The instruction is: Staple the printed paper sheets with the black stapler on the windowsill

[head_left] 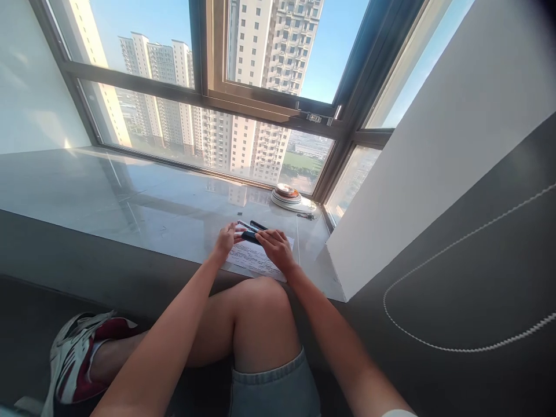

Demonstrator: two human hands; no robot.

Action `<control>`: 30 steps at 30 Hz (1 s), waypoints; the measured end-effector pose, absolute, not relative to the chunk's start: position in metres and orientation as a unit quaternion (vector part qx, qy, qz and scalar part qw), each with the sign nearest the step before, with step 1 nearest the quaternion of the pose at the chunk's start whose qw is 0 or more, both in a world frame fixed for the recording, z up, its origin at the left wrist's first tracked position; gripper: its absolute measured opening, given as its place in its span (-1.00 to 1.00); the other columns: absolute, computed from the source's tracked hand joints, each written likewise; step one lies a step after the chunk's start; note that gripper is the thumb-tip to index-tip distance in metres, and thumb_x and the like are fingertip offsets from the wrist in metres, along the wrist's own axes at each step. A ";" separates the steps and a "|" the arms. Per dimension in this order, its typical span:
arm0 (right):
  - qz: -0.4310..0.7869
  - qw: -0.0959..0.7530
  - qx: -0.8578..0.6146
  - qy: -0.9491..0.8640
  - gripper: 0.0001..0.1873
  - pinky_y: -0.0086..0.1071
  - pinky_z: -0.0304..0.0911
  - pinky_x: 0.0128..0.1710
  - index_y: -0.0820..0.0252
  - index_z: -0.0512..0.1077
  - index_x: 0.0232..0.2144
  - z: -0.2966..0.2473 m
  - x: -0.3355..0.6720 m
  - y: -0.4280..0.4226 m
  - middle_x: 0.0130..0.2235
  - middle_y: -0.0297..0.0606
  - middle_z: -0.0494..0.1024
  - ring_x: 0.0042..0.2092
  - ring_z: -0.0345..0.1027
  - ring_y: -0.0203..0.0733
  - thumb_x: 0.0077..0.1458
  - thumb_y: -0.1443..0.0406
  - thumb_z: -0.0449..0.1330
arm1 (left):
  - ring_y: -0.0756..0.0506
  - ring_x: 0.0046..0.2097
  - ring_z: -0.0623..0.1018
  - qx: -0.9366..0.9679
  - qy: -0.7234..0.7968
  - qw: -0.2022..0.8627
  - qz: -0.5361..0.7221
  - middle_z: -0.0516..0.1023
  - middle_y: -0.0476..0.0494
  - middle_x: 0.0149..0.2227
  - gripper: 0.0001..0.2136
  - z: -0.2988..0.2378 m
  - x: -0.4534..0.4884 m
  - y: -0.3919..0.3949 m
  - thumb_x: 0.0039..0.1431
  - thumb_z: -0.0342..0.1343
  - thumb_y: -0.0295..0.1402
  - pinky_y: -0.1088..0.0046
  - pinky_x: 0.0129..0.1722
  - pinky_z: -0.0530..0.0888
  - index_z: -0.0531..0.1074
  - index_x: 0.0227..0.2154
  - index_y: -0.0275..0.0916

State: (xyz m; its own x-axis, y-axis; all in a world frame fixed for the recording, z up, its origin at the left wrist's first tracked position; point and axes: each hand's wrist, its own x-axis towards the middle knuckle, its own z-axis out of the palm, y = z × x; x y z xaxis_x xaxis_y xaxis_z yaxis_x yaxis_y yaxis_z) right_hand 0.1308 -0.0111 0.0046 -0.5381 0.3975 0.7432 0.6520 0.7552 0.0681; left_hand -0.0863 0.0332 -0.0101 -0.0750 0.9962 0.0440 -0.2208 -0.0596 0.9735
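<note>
A black stapler [251, 237] is held over the sill, its parts swung apart so that a silver rail shows beside the dark upper arm. My right hand [277, 248] is closed around the stapler's hinge side. From the other side, my left hand [225, 240] has its fingers closed at the free end of the silver rail and the dark body. Under both hands lies a sheet of paper [254, 259] with handwritten lines, partly covered. A small dark grey piece [240, 214], perhaps a staple strip, sits on the sill just beyond the stapler.
The glossy tiled window sill [174, 197] runs along the window. Stacked round dishes or lids [286, 196] stand in the right corner, with a small dark item [306, 216] before them. A beaded blind cord [386, 295] hangs at right. My bent knee [263, 295] is close below the sill.
</note>
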 end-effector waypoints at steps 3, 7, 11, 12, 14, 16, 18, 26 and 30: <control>-0.185 0.346 -0.287 -0.874 -0.59 -0.16 0.33 0.13 0.01 0.49 0.17 0.000 0.126 -0.010 0.15 -0.30 0.56 0.05 0.40 -0.12 0.38 0.42 0.07 | -0.06 -0.29 0.65 0.407 0.441 0.555 0.576 0.64 -0.27 -0.20 -0.72 -0.007 -0.090 0.034 0.45 -0.05 -0.18 0.49 -0.32 0.56 0.42 -0.13 -0.31; -0.160 0.337 -0.299 -0.878 -0.58 -0.16 0.35 0.11 0.01 0.50 0.16 -0.002 0.123 -0.011 0.16 -0.30 0.55 0.01 0.38 -0.11 0.37 0.43 0.07 | -0.08 -0.24 0.66 0.438 0.436 0.547 0.565 0.65 -0.27 -0.18 -0.78 -0.008 -0.092 0.034 0.37 0.10 -0.23 0.47 -0.25 0.56 0.47 -0.21 -0.32; -0.082 0.418 -0.397 -0.813 -0.60 -0.17 0.39 0.05 0.11 0.49 0.15 0.001 0.124 -0.012 0.05 -0.18 0.61 0.02 0.39 -0.05 0.28 0.37 0.17 | -0.10 -0.27 0.67 0.455 0.420 0.526 0.583 0.65 -0.31 -0.21 -0.76 -0.009 -0.090 0.030 0.37 0.08 -0.29 0.33 -0.19 0.61 0.44 -0.06 -0.38; -0.056 0.440 -0.431 -0.785 -0.61 -0.18 0.41 0.00 0.13 0.51 0.12 0.002 0.126 -0.012 -0.01 -0.16 0.63 0.01 0.40 -0.03 0.25 0.35 0.21 | -0.10 -0.31 0.67 0.468 0.422 0.517 0.579 0.65 -0.32 -0.22 -0.74 -0.009 -0.090 0.028 0.38 0.07 -0.28 0.32 -0.23 0.62 0.43 -0.05 -0.39; -0.004 0.459 -0.498 -0.736 -0.63 -0.20 0.43 -0.06 0.15 0.55 0.04 0.004 0.128 -0.010 -0.12 -0.16 0.65 -0.05 0.44 -0.02 0.16 0.33 0.30 | -0.08 -0.39 0.64 0.503 0.429 0.496 0.563 0.65 -0.31 -0.27 -0.71 -0.008 -0.089 0.026 0.36 0.08 -0.21 0.37 -0.36 0.60 0.45 -0.10 -0.39; 0.036 0.449 -0.540 -0.711 -0.66 -0.20 0.43 -0.07 0.15 0.59 -0.04 0.005 0.131 -0.009 -0.18 -0.18 0.65 -0.10 0.48 -0.02 0.09 0.32 0.35 | -0.05 -0.47 0.59 0.543 0.431 0.466 0.550 0.63 -0.26 -0.33 -0.66 -0.006 -0.088 0.022 0.31 0.13 -0.12 0.46 -0.49 0.51 0.50 -0.16 -0.37; 0.037 0.455 -0.545 -0.703 -0.63 -0.16 0.41 0.00 0.15 0.57 -0.01 0.008 0.133 -0.009 -0.11 -0.16 0.65 -0.03 0.47 0.01 0.10 0.27 0.37 | 0.00 -0.51 0.53 0.599 0.410 0.434 0.533 0.62 -0.19 -0.36 -0.63 -0.002 -0.088 0.018 0.25 0.17 -0.06 0.53 -0.57 0.40 0.55 -0.19 -0.33; -0.081 0.379 -0.293 -0.874 -0.69 -0.24 0.31 0.14 -0.04 0.53 0.08 0.005 0.127 -0.013 0.12 -0.30 0.58 0.10 0.39 -0.18 0.39 0.29 0.12 | 0.03 -0.55 0.36 0.726 0.337 0.392 0.454 0.47 -0.03 -0.57 -0.66 0.013 -0.081 -0.001 0.14 0.25 -0.05 0.51 -0.51 0.34 0.65 -0.34 -0.27; -0.128 0.355 -0.310 -0.873 -0.69 -0.25 0.30 0.09 -0.03 0.57 0.01 0.001 0.128 -0.012 0.05 -0.29 0.62 0.05 0.42 -0.20 0.40 0.35 0.08 | 0.01 -0.52 0.35 0.732 0.336 0.410 0.428 0.53 -0.09 -0.51 -0.63 0.023 -0.079 -0.008 0.12 0.25 0.01 0.50 -0.49 0.33 0.62 -0.44 -0.25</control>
